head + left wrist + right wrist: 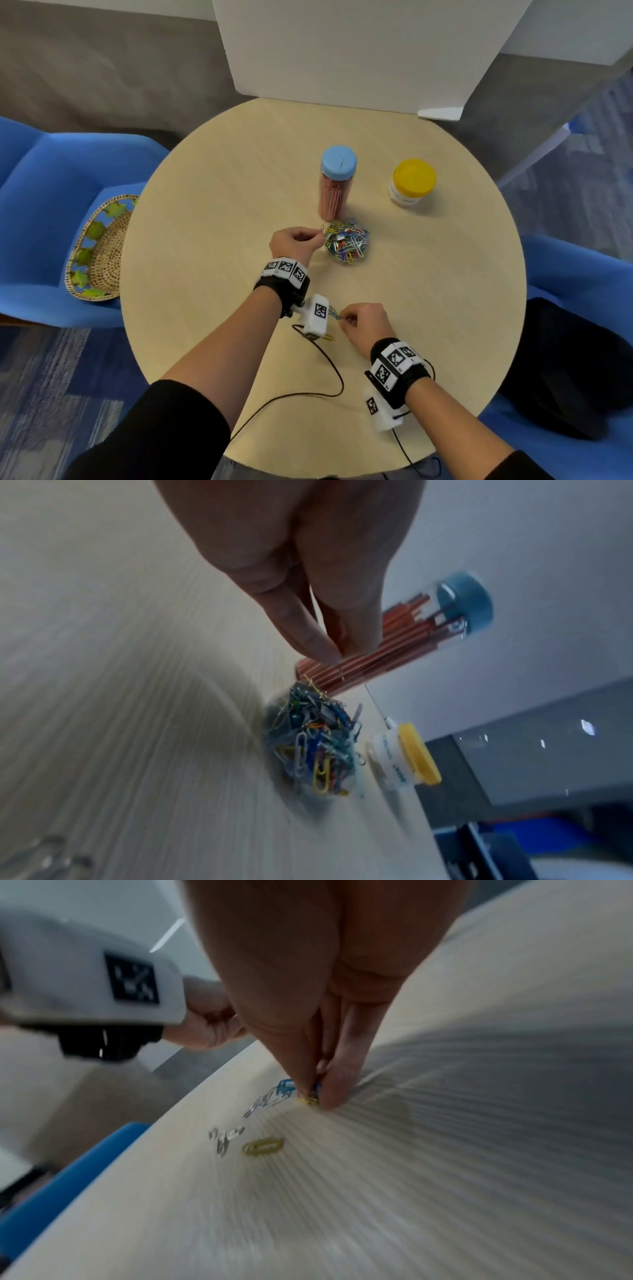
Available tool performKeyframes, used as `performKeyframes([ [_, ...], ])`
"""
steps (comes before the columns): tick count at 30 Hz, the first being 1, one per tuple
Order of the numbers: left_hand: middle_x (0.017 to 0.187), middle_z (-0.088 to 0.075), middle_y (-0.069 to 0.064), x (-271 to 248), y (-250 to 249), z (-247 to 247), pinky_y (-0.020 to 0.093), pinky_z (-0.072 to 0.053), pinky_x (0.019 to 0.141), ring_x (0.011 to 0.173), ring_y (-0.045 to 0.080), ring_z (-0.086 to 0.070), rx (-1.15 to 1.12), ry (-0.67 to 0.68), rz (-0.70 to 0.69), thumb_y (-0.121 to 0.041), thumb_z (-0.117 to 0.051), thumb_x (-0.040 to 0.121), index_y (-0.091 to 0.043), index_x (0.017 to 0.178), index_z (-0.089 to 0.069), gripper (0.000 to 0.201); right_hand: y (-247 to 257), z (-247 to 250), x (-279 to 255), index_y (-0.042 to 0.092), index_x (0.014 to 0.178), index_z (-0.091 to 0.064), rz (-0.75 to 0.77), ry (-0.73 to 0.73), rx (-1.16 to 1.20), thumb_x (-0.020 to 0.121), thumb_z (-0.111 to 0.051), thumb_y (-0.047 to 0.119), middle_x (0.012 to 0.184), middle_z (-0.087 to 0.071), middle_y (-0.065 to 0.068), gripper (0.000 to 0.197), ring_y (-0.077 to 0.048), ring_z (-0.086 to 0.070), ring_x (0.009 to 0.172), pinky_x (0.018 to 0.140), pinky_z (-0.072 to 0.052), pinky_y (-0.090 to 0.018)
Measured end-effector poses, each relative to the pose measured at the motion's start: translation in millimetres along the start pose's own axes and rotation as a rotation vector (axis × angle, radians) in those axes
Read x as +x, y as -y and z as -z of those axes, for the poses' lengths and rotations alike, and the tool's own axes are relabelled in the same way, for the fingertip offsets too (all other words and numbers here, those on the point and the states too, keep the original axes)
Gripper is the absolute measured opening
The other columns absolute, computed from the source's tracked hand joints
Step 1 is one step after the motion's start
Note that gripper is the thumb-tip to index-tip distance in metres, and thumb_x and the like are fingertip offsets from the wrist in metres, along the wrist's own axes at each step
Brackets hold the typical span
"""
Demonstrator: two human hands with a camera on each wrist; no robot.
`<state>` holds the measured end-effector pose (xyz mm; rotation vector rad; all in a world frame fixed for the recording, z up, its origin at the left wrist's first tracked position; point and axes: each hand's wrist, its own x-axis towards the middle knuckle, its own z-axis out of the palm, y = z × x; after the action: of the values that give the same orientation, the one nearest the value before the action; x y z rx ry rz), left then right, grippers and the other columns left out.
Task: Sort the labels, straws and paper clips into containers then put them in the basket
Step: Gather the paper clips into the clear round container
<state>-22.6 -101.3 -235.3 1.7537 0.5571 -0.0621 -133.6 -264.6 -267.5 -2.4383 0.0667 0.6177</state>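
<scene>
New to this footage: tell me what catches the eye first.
The bright heap of paper clips in a clear tub mid-table, with the left hand pinching one clip beside it. Behind stand a blue-lidded jar of orange straws and a yellow-lidded jar. Nearer, the right hand pinches loose clips.

Round wooden table (205, 240) with straw jar (334, 192), yellow-lidded jar (411, 185), paper-clip container (347, 243), loose clips (263, 1146)
</scene>
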Motion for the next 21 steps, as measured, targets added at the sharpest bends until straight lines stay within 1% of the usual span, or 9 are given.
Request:
performKeyframes([
  [2, 0.069, -0.073, -0.003, 6.8, -1.6, -9.0, 0.01, -0.049, 0.057, 0.061, 0.001, -0.063, 0.066, 0.02, -0.03, -0.022, -0.083, 0.072, -0.015, 0.078, -0.08, 0.01, -5.7, 5.0, 1.7, 0.016, 0.091, -0.079, -0.033, -0.004, 0.126, 0.084, -0.072, 0.015, 0.069, -0.064, 0.011, 0.009, -0.001, -0.057, 0.06, 0.059, -0.04, -0.003],
  [3, 0.069, -0.073, -0.003, 9.1, -0.5, -13.2, 0.008, -0.047, 0.055, 0.06, 0.0, -0.062, 0.097, 0.03, -0.037, -0.022, -0.083, 0.072, -0.015, 0.078, -0.08, 0.01, -8.5, 9.5, 3.9, 0.016, 0.088, -0.078, -0.059, -0.007, 0.197, 0.082, -0.075, 0.013, 0.065, -0.063, 0.013, 0.007, 0.0, -0.057, 0.056, 0.058, -0.041, -0.003],
  [5, 0.069, -0.072, -0.002, 11.9, 4.0, -20.4, 0.006, -0.044, 0.053, 0.059, -0.001, -0.06, 0.141, 0.05, -0.047, -0.02, -0.082, 0.074, -0.013, 0.08, -0.08, 0.009, -12.5, 23.9, 9.8, 0.016, 0.08, -0.076, -0.116, -0.033, 0.372, 0.08, -0.078, 0.008, 0.06, -0.065, 0.01, 0.008, -0.005, -0.061, 0.05, 0.057, -0.049, -0.013],
  [7, 0.072, -0.073, 0.0, 12.5, 8.0, -25.7, 0.006, -0.046, 0.058, 0.062, 0.001, -0.062, 0.185, 0.072, -0.067, -0.018, -0.081, 0.076, -0.012, 0.081, -0.08, 0.008, -14.5, 44.2, 20.5, 0.014, 0.078, -0.073, -0.147, -0.094, 0.503, 0.079, -0.078, 0.003, 0.061, -0.069, 0.002, 0.012, -0.008, -0.065, 0.049, 0.058, -0.054, -0.021],
  [9, 0.075, -0.074, 0.001, 13.7, 11.0, -28.8, 0.008, -0.05, 0.064, 0.065, 0.005, -0.065, 0.229, 0.099, -0.094, -0.018, -0.082, 0.076, -0.011, 0.083, -0.08, 0.01, -14.7, 67.4, 35.8, 0.013, 0.08, -0.073, -0.138, -0.157, 0.563, 0.079, -0.078, 0.002, 0.066, -0.071, -0.005, 0.012, -0.008, -0.066, 0.05, 0.059, -0.057, -0.02],
  [11, 0.076, -0.074, 0.001, 14.8, 11.0, -30.3, 0.005, -0.048, 0.062, 0.067, 0.007, -0.066, 0.267, 0.124, -0.117, -0.018, -0.083, 0.075, -0.011, 0.084, -0.08, 0.012, -13.1, 89.3, 55.8, 0.01, 0.084, -0.075, -0.111, -0.223, 0.582, 0.079, -0.079, 0.002, 0.068, -0.071, -0.006, 0.011, -0.009, -0.066, 0.051, 0.06, -0.058, -0.021],
  [16, 0.073, -0.072, -0.001, 15.8, 7.3, -31.5, 0.003, -0.046, 0.059, 0.062, 0.003, -0.062, 0.314, 0.133, -0.14, -0.018, -0.085, 0.072, -0.014, 0.083, -0.079, 0.012, -0.3, 121.8, 109.9, 0.007, 0.09, -0.076, 0.005, -0.303, 0.461, 0.079, -0.078, 0.004, 0.069, -0.07, -0.006, 0.011, -0.014, -0.066, 0.055, 0.064, -0.059, -0.028],
  [18, 0.071, -0.07, -0.003, 15.7, 8.4, -30.1, 0.005, -0.045, 0.057, 0.059, 0.002, -0.06, 0.328, 0.128, -0.156, -0.021, -0.084, 0.073, -0.016, 0.081, -0.079, 0.011, 7.3, 127.6, 128.9, 0.005, 0.093, -0.076, 0.08, -0.265, 0.323, 0.081, -0.076, 0.005, 0.073, -0.069, -0.006, 0.012, -0.014, -0.063, 0.06, 0.068, -0.056, -0.028],
  [21, 0.071, -0.07, -0.006, 12.7, 15.0, -24.6, 0.013, -0.047, 0.06, 0.06, 0.004, -0.059, 0.35, 0.11, -0.219, -0.024, -0.082, 0.075, -0.02, 0.082, -0.078, 0.008, 18.5, 129.0, 150.1, 0.01, 0.095, -0.078, 0.17, -0.146, 0.017, 0.082, -0.075, 0.012, 0.086, -0.074, -0.004, 0.014, -0.011, -0.062, 0.074, 0.076, -0.048, -0.023],
])
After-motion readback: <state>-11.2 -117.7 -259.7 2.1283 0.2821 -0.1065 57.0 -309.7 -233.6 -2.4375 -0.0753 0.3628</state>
